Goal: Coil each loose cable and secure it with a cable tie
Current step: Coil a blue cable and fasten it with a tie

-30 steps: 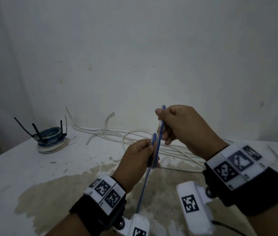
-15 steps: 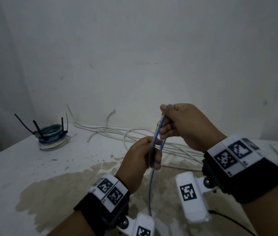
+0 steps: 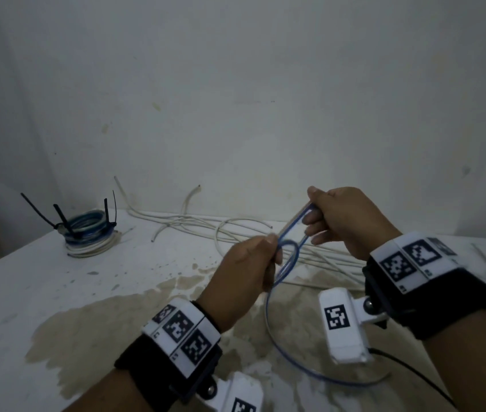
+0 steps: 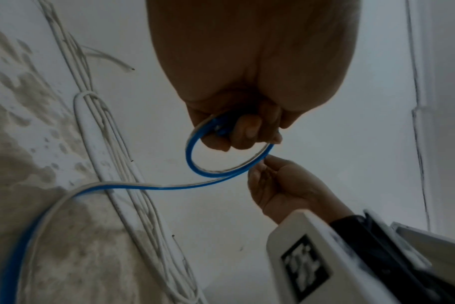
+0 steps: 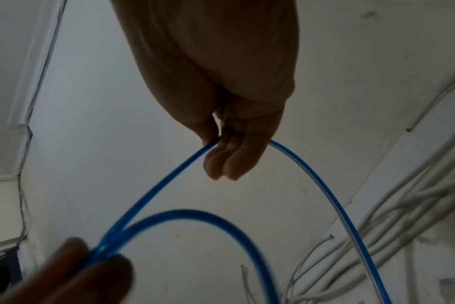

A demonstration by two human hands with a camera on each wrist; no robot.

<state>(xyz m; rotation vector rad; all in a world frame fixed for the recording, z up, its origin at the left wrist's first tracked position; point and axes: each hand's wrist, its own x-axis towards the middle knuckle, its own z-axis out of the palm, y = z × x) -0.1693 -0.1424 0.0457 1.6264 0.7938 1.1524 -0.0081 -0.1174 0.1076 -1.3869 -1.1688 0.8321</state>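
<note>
A blue cable point(image 3: 290, 234) forms small loops in the air between both hands above the table point(image 3: 27, 292). My left hand point(image 3: 247, 269) grips the bottom of the loops in a fist; the left wrist view shows its fingers point(image 4: 243, 131) curled round the blue cable point(image 4: 195, 162). My right hand point(image 3: 342, 218) pinches the top of the loop; its fingers point(image 5: 229, 156) hold the blue cable point(image 5: 169, 181) in the right wrist view. The loose tail point(image 3: 295, 364) hangs down and curves over the table near me.
A finished stack of blue and white coils point(image 3: 88, 230) with black cable ties point(image 3: 63, 217) sticking up sits at the far left by the wall. Several loose white cables point(image 3: 235, 230) lie along the wall behind my hands. A brown stain point(image 3: 93, 328) spreads over the table.
My hands have drawn apart, the right up and to the right. The blue loop, seen edge-on before, now shows open between them. More tail lies curved over the table.
</note>
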